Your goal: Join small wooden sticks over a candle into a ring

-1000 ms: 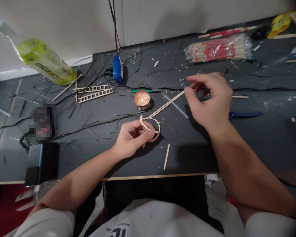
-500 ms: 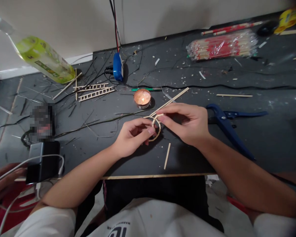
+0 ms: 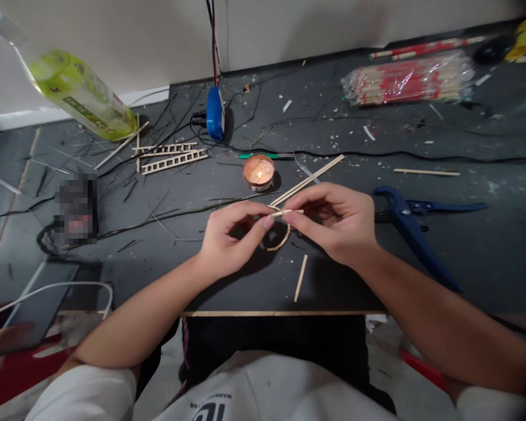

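The left hand [image 3: 232, 241] and right hand [image 3: 333, 225] are meeting above the table [image 3: 486, 263], with the fingers of each pinching a short wooden stick [image 3: 287, 213] from opposite sides. The stick is crossing over a curved wooden ring [image 3: 281, 241], and two long wooden sticks [image 3: 309, 180] are extending up and right from the ring's upper edge. A lit candle [image 3: 258, 172] is burning just beyond the hands, and a blue pipe cutter [image 3: 414, 228] is lying to the right.
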Tool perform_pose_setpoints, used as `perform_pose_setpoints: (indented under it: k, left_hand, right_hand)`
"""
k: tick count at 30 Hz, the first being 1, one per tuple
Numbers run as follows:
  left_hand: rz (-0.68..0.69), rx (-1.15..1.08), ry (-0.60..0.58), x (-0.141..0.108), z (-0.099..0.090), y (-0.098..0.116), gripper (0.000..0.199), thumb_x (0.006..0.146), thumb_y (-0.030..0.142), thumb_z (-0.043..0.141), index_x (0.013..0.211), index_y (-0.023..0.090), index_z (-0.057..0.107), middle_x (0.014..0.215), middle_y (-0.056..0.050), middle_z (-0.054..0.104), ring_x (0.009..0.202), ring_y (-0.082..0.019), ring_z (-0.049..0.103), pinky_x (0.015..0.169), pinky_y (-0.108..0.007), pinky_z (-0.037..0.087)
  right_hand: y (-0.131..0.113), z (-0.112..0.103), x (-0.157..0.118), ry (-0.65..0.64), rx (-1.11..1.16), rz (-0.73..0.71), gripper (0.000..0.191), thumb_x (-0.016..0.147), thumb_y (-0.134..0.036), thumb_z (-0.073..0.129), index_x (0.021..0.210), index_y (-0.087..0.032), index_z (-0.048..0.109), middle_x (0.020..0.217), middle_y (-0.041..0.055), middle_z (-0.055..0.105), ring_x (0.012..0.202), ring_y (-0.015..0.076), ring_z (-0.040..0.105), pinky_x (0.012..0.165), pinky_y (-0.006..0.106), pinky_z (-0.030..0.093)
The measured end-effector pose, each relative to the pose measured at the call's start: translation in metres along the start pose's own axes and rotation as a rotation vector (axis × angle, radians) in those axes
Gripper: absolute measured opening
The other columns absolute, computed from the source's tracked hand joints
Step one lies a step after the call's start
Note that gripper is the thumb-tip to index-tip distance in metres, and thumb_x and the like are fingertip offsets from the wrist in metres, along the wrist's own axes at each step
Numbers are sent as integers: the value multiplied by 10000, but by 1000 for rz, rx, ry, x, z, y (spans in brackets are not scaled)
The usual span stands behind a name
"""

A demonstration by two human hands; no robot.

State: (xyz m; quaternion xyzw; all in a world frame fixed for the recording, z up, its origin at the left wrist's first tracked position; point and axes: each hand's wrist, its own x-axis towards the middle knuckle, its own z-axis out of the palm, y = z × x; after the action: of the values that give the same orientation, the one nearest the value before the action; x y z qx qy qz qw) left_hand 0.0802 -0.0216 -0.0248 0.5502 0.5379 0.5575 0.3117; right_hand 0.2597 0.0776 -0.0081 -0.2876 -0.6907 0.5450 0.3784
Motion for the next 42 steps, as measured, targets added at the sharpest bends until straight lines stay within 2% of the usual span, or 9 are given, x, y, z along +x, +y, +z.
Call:
perform_pose_setpoints:
  k: [6, 9, 17, 26, 31, 37, 38, 40, 42]
  left_hand:
    - [173, 160, 32, 5, -3, 6, 125, 916, 121, 738, 1029, 165, 772, 892, -58, 778, 655, -95, 647, 616, -225, 540]
    - [209, 186, 25, 5, -3, 9, 100, 924, 114, 717, 1003, 160, 756, 877, -60, 782, 649, -96, 635, 612, -229, 522]
    - [129, 180, -24, 3, -5, 11, 89, 934, 197, 716, 1005, 177, 764, 868, -67, 783, 662, -128, 655, 616, -255, 520]
    - [157, 227, -17, 5, -5, 12, 91, 958, 207, 699, 921, 178, 777, 833, -67, 794, 697, -149, 694, 676, -273, 541]
    - [131, 220, -44, 3, -6, 12, 85, 939, 217, 726, 988, 175, 783, 885, -78, 808, 742, -166, 726, 700, -279, 558]
    - [132, 243, -136, 1, -8, 11, 132, 957, 198, 699, 1055, 188, 787, 964, -84, 822, 805, -180, 758, 746, -287, 590]
    - [111, 229, -135, 1, -9, 12, 126, 963, 203, 694, 1044, 191, 790, 953, -78, 824, 784, -173, 757, 737, -280, 593]
    - [21, 156, -88, 3, -10, 12, 119, 977, 227, 688, 1021, 188, 790, 917, -71, 822, 714, -149, 745, 687, -256, 592]
    - [-90, 36, 9, 7, -14, 10, 134, 983, 272, 693, 1001, 177, 785, 879, -71, 819, 634, -129, 721, 598, -231, 570]
  right_hand:
    - [1, 2, -1, -9, -88, -39, 118, 823, -199, 831, 914, -257, 785, 855, -10, 776, 702, 129, 691, 625, 263, 572]
    - [1, 3, -2, -7, -145, -82, 103, 828, -190, 821, 906, -246, 783, 853, -10, 785, 687, 122, 691, 622, 254, 576]
    - [1, 3, -2, -22, -169, -77, 78, 833, -230, 821, 897, -258, 787, 854, -6, 792, 707, 139, 709, 625, 268, 596]
    - [-2, 3, -2, -61, -173, -44, 85, 833, -277, 818, 908, -260, 782, 838, -4, 783, 659, 136, 682, 574, 275, 571]
    - [-2, 1, -2, -28, -212, -74, 57, 834, -262, 810, 876, -253, 772, 805, -11, 772, 644, 129, 669, 571, 264, 549]
    - [-6, -4, 1, -155, -233, -134, 55, 845, -264, 785, 872, -269, 738, 776, -31, 744, 600, 122, 629, 551, 281, 518]
    - [-6, -9, 3, -150, -254, -154, 101, 845, -290, 790, 933, -276, 742, 813, -23, 751, 632, 136, 644, 578, 297, 531]
    - [-3, -22, 10, -58, -367, -190, 260, 854, -347, 790, 1100, -293, 728, 919, 8, 763, 747, 180, 679, 691, 350, 562]
    - [4, -39, 19, 143, -621, -178, 272, 892, -383, 756, 1148, -304, 711, 960, 42, 756, 834, 220, 674, 801, 408, 546]
